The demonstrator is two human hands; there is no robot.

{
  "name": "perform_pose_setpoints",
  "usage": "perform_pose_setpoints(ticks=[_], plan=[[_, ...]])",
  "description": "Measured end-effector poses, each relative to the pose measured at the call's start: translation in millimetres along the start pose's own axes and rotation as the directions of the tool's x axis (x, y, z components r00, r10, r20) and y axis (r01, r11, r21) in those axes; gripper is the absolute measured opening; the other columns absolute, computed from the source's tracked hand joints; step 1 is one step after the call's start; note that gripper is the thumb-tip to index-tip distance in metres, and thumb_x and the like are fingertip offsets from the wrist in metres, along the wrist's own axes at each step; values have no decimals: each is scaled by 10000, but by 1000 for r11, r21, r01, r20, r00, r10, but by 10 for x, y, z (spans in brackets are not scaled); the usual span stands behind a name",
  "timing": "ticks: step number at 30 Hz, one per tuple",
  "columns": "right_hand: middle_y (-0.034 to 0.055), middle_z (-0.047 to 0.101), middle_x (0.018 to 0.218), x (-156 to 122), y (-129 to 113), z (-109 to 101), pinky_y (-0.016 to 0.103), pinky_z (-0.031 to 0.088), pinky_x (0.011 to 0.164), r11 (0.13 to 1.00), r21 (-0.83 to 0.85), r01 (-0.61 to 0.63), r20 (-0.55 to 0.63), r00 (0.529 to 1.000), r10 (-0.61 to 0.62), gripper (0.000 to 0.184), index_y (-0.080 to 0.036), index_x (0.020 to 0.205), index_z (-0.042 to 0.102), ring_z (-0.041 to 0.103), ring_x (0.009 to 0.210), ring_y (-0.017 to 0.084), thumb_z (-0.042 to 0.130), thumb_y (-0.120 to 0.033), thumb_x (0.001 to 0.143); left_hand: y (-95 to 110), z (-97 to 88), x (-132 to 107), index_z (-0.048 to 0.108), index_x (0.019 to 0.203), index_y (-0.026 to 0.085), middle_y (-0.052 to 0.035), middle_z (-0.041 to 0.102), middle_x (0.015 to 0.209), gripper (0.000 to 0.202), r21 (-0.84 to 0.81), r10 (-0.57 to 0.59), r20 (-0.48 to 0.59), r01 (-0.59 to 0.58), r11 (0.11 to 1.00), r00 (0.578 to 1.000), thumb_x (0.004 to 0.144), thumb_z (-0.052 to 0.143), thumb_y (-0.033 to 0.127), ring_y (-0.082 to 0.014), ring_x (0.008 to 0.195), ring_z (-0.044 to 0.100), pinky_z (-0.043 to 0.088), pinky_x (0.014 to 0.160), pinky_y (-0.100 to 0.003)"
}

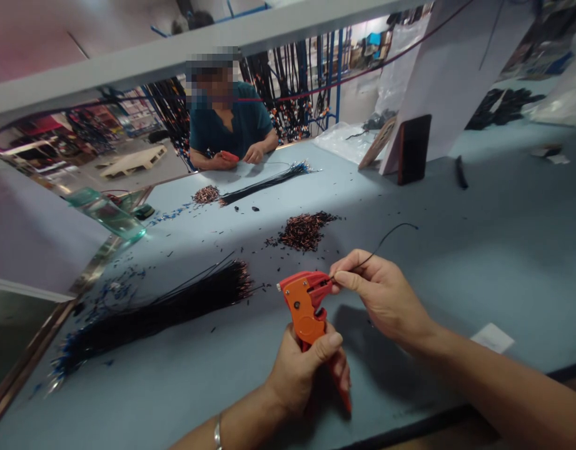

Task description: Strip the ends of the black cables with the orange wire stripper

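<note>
My left hand point(306, 369) is wrapped round the handles of an orange and red wire stripper point(301, 303), held upright over the table with its jaws toward the right. Between thumb and fingers, my right hand point(386, 294) pinches a thin black wire point(386, 236) close to those jaws. One end of the wire reaches the jaw opening; the other curves up and away to the right. How deep it sits in the jaws is hidden by my fingertips. Left of the stripper lies a thick bundle of black wires point(175, 306) with copper-coloured ends at its right.
Beyond my hands is a heap of short black and copper offcuts point(306, 231). Across the table point(456, 262) a co-worker point(231, 125) holds a red tool near another wire bundle point(269, 182). A water bottle point(109, 215) lies left; a phone point(414, 150) leans on the right post.
</note>
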State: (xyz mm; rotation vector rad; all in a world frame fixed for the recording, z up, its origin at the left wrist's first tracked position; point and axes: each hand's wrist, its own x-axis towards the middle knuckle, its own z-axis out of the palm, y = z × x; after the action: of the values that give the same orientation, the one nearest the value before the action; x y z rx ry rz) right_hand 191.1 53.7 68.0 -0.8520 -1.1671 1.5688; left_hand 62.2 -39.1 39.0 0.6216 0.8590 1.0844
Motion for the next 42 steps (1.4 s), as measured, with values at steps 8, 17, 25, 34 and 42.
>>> perform_pose_setpoints(ticks=[8, 17, 25, 34, 42], plan=[[-14, 664, 683, 16, 30, 21, 270, 493, 650, 991, 127, -32, 9, 999, 31, 186, -186, 662, 630, 579, 581, 99, 799, -261, 680, -44, -7, -7, 457, 655, 166, 52, 498, 449, 400, -74, 4, 20, -2, 997, 1000, 748, 739, 434, -104, 368, 536, 460, 413, -225], [-8, 665, 686, 7, 11, 47, 268, 478, 618, 987, 148, -69, -4, 998, 70, 235, -180, 633, 621, 562, 555, 95, 824, -299, 643, -72, -55, -15, 427, 682, 185, 94, 423, 392, 405, -94, -5, -26, 3, 996, 1000, 768, 723, 447, -64, 276, 411, 381, 316, -176], [-12, 664, 686, 109, 22, -37, 264, 492, 630, 995, 88, -36, -84, 996, 43, 263, -184, 653, 632, 594, 566, 103, 837, -345, 623, 33, -91, 19, 459, 695, 173, 47, 525, 498, 378, -47, 84, -28, -85, 995, 996, 775, 714, 440, -119, 413, 562, 494, 448, -251], [-5, 671, 686, 80, 18, -27, 264, 508, 619, 1000, 2, -12, -55, 998, 12, 234, -182, 688, 651, 609, 574, 111, 820, -340, 652, 61, -74, 16, 566, 796, 153, -14, 627, 666, 319, -15, 101, 22, -100, 995, 995, 760, 735, 421, -177, 657, 636, 536, 652, -336], [-15, 645, 628, 34, -43, -17, 260, 486, 589, 999, -40, -28, 43, 999, 30, 162, -188, 704, 673, 569, 550, 106, 773, -315, 708, 83, -75, 1, 568, 817, 149, -20, 633, 685, 299, -29, 102, 7, -101, 994, 995, 768, 728, 397, -189, 680, 644, 547, 681, -363]])
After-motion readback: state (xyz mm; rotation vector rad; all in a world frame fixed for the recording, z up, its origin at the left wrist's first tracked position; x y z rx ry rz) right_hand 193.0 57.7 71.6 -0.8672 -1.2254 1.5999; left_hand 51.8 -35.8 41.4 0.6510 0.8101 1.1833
